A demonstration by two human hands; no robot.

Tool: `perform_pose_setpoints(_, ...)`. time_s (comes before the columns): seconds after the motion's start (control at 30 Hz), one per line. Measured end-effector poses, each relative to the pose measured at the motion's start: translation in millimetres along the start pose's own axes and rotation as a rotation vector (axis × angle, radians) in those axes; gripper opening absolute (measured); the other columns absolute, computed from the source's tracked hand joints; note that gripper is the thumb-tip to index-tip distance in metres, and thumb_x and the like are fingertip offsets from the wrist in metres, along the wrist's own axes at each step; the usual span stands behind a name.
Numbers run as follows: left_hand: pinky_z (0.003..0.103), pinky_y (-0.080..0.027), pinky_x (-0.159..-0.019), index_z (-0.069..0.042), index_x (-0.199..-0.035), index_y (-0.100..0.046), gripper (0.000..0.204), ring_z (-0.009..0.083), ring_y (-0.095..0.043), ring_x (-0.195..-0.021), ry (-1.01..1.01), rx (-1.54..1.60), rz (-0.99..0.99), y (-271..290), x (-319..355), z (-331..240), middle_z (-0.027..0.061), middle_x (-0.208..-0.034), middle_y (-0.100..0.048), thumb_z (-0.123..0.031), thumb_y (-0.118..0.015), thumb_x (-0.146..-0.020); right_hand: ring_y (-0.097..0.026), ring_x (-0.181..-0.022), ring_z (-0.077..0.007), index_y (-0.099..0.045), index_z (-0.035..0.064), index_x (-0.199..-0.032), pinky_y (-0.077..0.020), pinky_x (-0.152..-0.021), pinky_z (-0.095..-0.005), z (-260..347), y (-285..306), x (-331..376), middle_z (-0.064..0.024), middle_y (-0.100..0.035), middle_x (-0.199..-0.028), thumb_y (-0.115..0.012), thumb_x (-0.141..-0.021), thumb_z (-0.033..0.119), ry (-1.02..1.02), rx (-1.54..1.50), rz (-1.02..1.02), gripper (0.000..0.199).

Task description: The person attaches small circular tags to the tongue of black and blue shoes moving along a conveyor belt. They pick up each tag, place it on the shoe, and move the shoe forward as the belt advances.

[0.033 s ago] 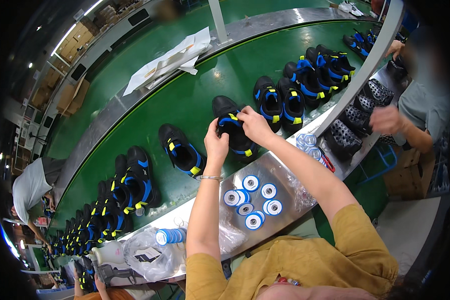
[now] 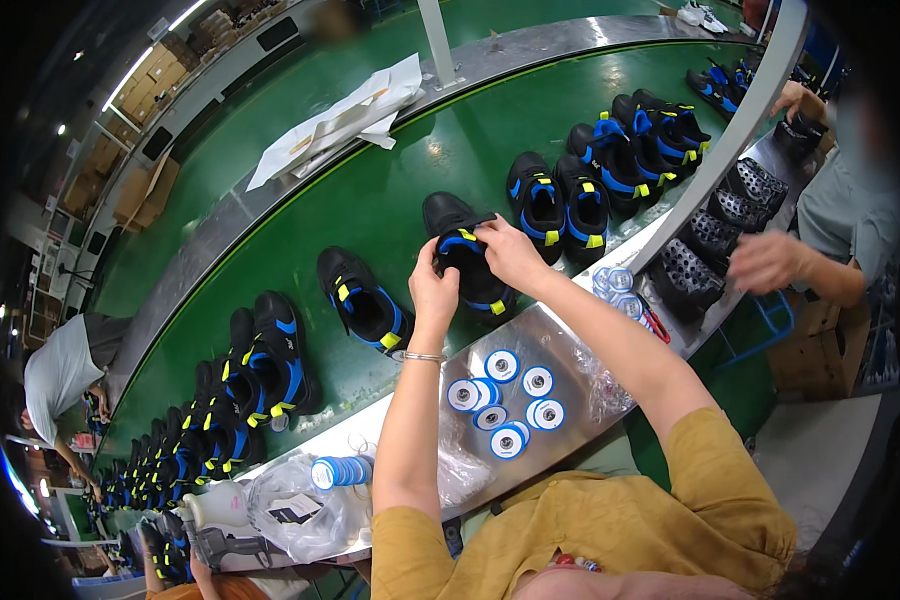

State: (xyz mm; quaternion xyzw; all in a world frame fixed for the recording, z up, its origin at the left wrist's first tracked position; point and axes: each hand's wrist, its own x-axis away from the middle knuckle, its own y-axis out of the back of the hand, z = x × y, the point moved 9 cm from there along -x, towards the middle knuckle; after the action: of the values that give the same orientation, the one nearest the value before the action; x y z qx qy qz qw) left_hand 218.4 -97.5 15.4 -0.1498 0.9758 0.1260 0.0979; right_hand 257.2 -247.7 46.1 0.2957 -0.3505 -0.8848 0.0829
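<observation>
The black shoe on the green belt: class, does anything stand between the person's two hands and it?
Nothing visible does. Both the left hand and the right hand are already on the black shoe, fingers at its blue strap. The nearest other shoe lies apart on the green belt, to the left.

Both hands, left hand [image 2: 433, 290] and right hand [image 2: 507, 252], are covering the middle of the black shoe [image 2: 465, 262], and the far-left row of shoes [image 2: 135, 470] is blurring too small.
</observation>
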Motion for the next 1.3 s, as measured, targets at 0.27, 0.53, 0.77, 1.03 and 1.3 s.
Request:
perform_pose_setpoints(0.27, 0.042, -0.049, -0.087, -0.001, -0.121, -0.055, 0.047, 0.0363, -0.061, -0.100, -0.163, -0.302, -0.045, 3.7, 12.5, -16.7, 0.0213, -0.115, -0.061, -0.001, -0.056, -0.074, -0.052, -0.097, -0.0326, -0.061, 0.0069, -0.094, -0.0467, -0.083, -0.0411, 70.2, 4.8, -18.7, -0.0124, -0.053, -0.098, -0.061, -0.071, 0.001, 0.147, 0.138, 0.111, 0.024)
perform_pose_setpoints(0.53, 0.036, -0.053, -0.084, -0.001, -0.137, -0.032, 0.063, 0.0304, -0.061, -0.110, -0.036, -0.054, -0.024, 7.6, 19.1, -1.0, 0.0208, -0.124, -0.058, 0.005, -0.057, -0.080, -0.055, -0.092, -0.0305, -0.067, 0.0047, -0.083, -0.0488, -0.080, -0.0390, 62.1, -9.4, -8.2, -0.0106, -0.054, -0.092, -0.059, -0.071, -0.004, 0.376, 0.217, 0.241, 0.017)
perform_pose_setpoints(0.77, 0.041, -0.051, -0.085, -0.003, -0.130, -0.041, 0.054, 0.0347, -0.063, -0.100, -0.140, -0.123, -0.112, 5.7, 18.1, -11.1, 0.0206, -0.118, -0.057, 0.008, -0.056, -0.080, -0.053, -0.096, -0.0278, -0.065, 0.0062, -0.093, -0.0491, -0.081, -0.0366, 62.8, -21.0, -1.2, -0.0090, -0.055, -0.098, -0.063, -0.071, 0.003, 0.424, 0.341, 0.229, 0.022)
perform_pose_setpoints(1.03, 0.042, -0.047, -0.082, -0.005, -0.108, -0.063, 0.038, 0.0350, -0.051, -0.103, -0.546, -0.704, -0.214, -9.4, 30.4, -82.4, 0.0157, -0.108, -0.056, 0.004, -0.062, -0.071, -0.060, -0.090, -0.0272, -0.066, 0.0057, -0.091, -0.0494, -0.077, -0.0373, 66.3, -1.8, 12.7, -0.0086, -0.062, -0.093, -0.062, -0.074, 0.003, 0.421, 0.270, 0.181, 0.018)
perform_pose_setpoints(1.3, 0.037, -0.042, -0.069, -0.005, -0.081, -0.061, 0.006, 0.0247, -0.055, -0.082, -0.642, -0.923, -0.195, -26.9, 17.1, -74.0, 0.0083, -0.084, -0.055, -0.007, -0.057, -0.077, -0.059, -0.073, -0.0095, -0.055, 0.0016, -0.117, -0.0464, -0.057, -0.0226, -23.2, 30.8, 1.8, -0.0042, -0.063, -0.086, -0.062, -0.091, 0.022, -0.476, -0.645, 0.054, 0.033)
